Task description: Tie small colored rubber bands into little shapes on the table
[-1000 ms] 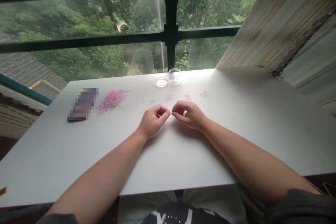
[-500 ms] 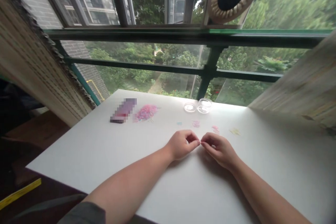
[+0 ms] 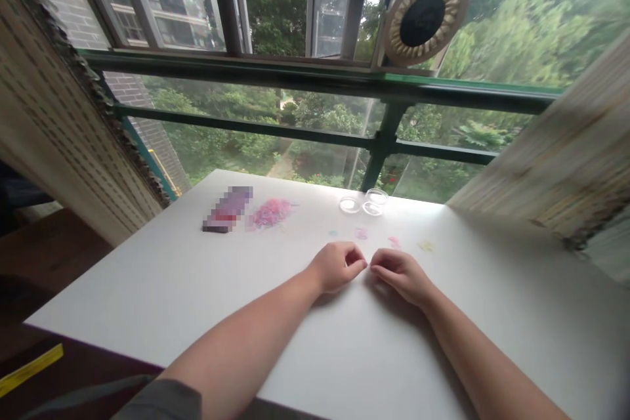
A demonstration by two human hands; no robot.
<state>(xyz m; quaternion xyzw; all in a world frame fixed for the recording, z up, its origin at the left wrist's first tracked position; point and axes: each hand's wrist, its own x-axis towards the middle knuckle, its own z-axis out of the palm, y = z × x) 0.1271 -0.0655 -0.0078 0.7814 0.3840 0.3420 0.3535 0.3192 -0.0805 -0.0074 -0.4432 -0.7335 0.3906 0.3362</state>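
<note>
Above the white table, my left hand [image 3: 337, 268] is closed in a pinch, thumb against forefinger. My right hand [image 3: 402, 275] faces it, pinched too, with its fingertips just beside those of the left. Whatever they hold is too small to make out. Just beyond the hands lie small clusters of bits: pale blue [image 3: 333, 233], pink-purple [image 3: 361, 233], red-pink [image 3: 394, 242] and yellow [image 3: 426, 245]. A larger pink and purple pile [image 3: 272, 212] is at the back left.
A blurred-out flat object [image 3: 227, 210] lies left of the pile. Clear round dishes [image 3: 350, 205] stand near the back edge of the white table [image 3: 147, 289]. Behind are a green railing [image 3: 246, 72] and windows, with curtains at both sides and a round fan [image 3: 427, 12] above.
The view has shifted slightly. Both hands remain pinched close together, with a slightly wider gap between their fingertips.
</note>
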